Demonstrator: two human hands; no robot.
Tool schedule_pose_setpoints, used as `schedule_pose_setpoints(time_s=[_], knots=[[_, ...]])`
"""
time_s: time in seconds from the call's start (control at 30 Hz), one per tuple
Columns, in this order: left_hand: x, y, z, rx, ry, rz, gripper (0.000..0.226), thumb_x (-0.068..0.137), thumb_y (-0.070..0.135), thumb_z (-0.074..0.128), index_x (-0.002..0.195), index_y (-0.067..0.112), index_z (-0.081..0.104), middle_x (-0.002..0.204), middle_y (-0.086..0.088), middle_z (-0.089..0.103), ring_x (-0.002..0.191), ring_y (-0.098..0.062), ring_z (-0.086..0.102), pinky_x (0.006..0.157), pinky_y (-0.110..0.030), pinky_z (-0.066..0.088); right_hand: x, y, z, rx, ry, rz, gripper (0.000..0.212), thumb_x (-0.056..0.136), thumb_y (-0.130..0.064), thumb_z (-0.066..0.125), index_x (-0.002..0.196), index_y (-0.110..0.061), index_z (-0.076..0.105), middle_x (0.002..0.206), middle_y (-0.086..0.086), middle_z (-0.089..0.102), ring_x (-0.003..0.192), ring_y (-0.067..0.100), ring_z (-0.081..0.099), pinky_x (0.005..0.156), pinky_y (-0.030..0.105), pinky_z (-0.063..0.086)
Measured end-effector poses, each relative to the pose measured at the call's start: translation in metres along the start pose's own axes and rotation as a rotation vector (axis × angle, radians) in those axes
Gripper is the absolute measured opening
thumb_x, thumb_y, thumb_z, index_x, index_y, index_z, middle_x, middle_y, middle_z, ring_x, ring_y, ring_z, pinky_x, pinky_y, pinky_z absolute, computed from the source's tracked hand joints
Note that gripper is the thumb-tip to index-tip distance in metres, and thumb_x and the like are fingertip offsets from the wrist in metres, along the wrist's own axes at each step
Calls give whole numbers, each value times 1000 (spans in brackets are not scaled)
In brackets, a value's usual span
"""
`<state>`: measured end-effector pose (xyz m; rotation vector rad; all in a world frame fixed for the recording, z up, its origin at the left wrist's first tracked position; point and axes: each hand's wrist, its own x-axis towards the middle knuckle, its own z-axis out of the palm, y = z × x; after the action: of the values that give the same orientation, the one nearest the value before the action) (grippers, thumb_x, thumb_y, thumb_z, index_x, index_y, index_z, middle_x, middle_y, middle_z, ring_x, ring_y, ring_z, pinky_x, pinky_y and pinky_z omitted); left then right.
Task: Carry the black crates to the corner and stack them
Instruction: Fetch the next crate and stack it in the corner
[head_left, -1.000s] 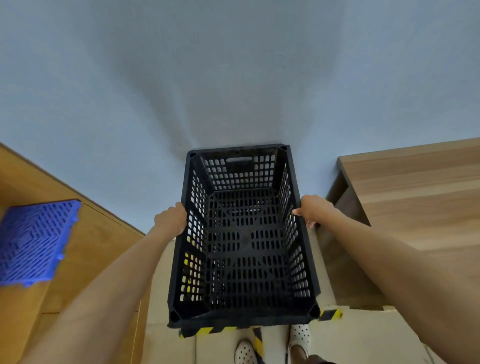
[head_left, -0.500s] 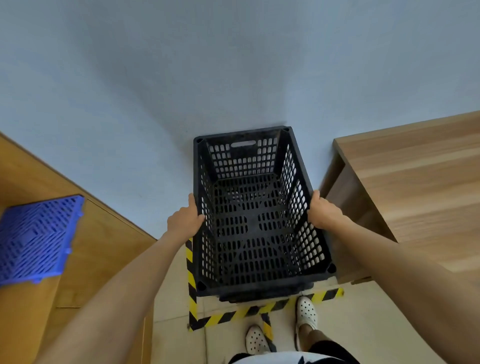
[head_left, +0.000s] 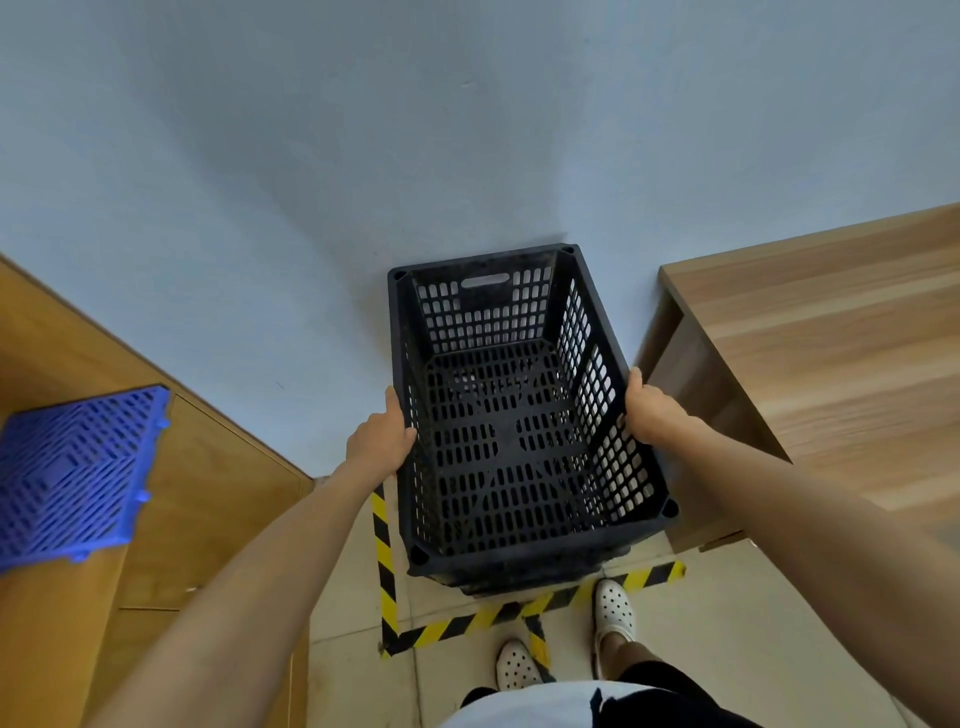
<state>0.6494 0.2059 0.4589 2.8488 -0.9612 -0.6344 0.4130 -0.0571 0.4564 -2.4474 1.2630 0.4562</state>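
Note:
A black perforated crate (head_left: 519, 431) sits against the pale wall, inside a floor area marked with yellow-black tape (head_left: 467, 626). A second black crate edge (head_left: 524, 584) shows just under its near rim, so it seems to rest on another crate. My left hand (head_left: 382, 441) grips the crate's left rim, thumb on top. My right hand (head_left: 652, 410) holds the right rim the same way. The crate is empty and upright.
A wooden desk (head_left: 831, 353) stands close on the right. A wooden cabinet (head_left: 171, 499) is on the left with a blue plastic grid panel (head_left: 72, 473) lying on it. My white shoes (head_left: 613, 610) stand just behind the tape on the tiled floor.
The crate has gone down and forward toward the wall, from chest height into the taped corner. Both hands stayed on its side rims.

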Motion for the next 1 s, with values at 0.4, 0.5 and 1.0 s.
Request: schedule_pose_setpoints(time_s=[0.4,0.5,1.0], knots=[[-7,3,6,41,-1,-20,73,102,33,43,155,11,-2,105,-15,66,79,-25,62,68,-36,50,-14,5,3,12,4,-10,64,96,2,40,150,-1,7,123,26,54,106,40,58,85,45,48],[-6,4,6,46,-14,-30,72,103,34,42,155,13,-2,103,-13,67,77,-24,62,65,-34,50,-16,4,4,11,6,-6,58,94,3,38,147,-2,13,119,25,55,92,35,55,78,42,47],[-6,0,-3,129,11,26,67,98,43,51,149,14,18,115,-9,66,96,-26,67,71,-34,51,-18,3,-5,-32,-20,-18,48,97,-9,47,139,-2,26,131,20,49,111,38,57,82,42,47]])
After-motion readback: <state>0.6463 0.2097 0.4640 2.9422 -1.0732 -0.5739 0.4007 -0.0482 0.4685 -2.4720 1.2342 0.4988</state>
